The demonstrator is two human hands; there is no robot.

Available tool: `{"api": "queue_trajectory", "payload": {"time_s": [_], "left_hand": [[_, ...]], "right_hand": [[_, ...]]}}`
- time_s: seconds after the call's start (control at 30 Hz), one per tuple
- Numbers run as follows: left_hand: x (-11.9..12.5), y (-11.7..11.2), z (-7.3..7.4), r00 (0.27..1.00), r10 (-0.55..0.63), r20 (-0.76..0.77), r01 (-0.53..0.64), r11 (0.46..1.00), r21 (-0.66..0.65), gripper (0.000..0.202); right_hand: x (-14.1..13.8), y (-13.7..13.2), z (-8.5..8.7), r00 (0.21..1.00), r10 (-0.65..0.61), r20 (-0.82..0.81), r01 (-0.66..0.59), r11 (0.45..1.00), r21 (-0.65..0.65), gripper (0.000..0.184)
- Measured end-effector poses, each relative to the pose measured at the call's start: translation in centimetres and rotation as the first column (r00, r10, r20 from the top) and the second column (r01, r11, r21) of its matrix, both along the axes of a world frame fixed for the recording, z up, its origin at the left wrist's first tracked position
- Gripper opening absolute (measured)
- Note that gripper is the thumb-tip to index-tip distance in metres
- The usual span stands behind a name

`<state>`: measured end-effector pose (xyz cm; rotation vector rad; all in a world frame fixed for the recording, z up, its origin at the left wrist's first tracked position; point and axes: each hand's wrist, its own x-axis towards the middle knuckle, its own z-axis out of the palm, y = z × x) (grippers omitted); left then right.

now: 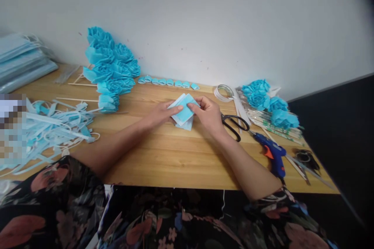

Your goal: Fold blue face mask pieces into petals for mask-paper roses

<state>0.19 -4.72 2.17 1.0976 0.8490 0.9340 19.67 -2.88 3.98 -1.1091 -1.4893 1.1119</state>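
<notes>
Between my two hands, above the middle of the table, are several blue-and-white fabric squares [186,112], fanned at angles to one another. They look like cut face mask material. My left hand [162,114] pinches their left side, thumb on top. At the right edge my right hand [209,113] grips them between thumb and curled fingers. A further blue piece shows below the squares. Scissors with black handles [237,123] lie just right of my right wrist, their blades hidden by the hand.
Blue fabric flowers [111,68] are heaped at the back left, with more flowers [270,101] at the right. Small blue rolls [169,82] line the wall. Cut strips [58,124] pile at left. A tape roll [224,93] and a blue glue gun [271,151] lie rightward.
</notes>
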Motion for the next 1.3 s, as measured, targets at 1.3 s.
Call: {"api": "queue_trajectory", "payload": {"time_s": [1.3], "left_hand": [[-0.8, 1.3, -0.2, 0.88, 0.445, 0.166, -0.444, 0.895, -0.041, 0.027]], "right_hand": [[0.8, -0.6, 0.0, 0.457, -0.424, 0.782, -0.492, 0.612, 0.619, 0.021]]}}
